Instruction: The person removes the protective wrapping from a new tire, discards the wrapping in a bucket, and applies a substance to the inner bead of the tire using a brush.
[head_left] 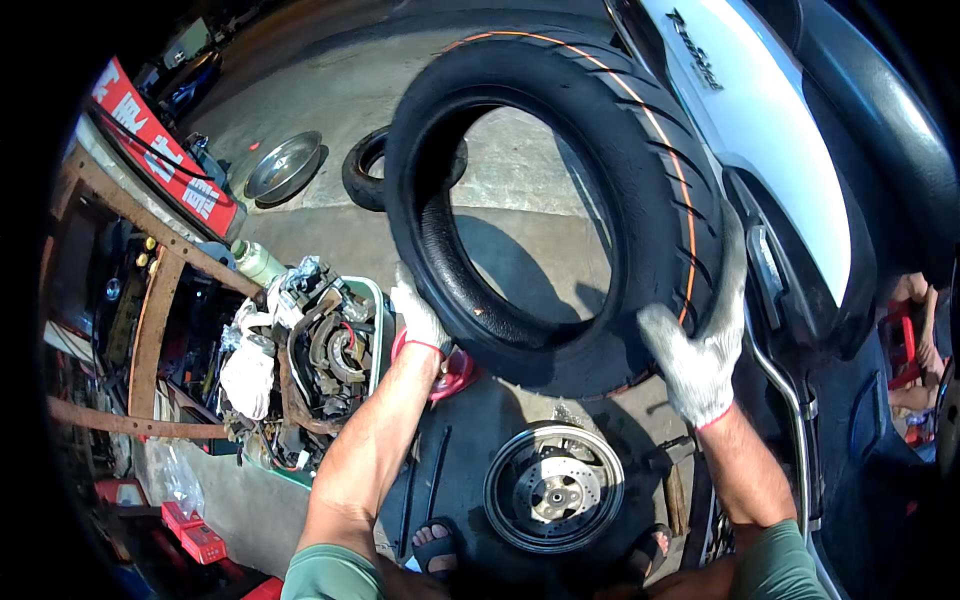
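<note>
A black scooter tire (pixel 640 210) with an orange line along its tread is held up in front of me between both hands. My left hand (pixel 418 312), in a whitish work glove, grips its lower left side; part of those fingers is hidden behind the rubber. On the lower right, my gloved right hand (pixel 700 350) is wrapped round the tread, thumb toward the near sidewall. Through the tire's opening the ground shows. Below it, a metal wheel rim (pixel 556 488) with a brake disc lies flat on the ground between my feet.
A white and black scooter (pixel 770 150) stands close on the right. At left are a bin (pixel 375 300) heaped with used parts and a rusty metal frame (pixel 155 330). Farther off lie a metal basin (pixel 284 168) and a smaller tire (pixel 362 172). Long bars (pixel 437 470) lie near my left foot.
</note>
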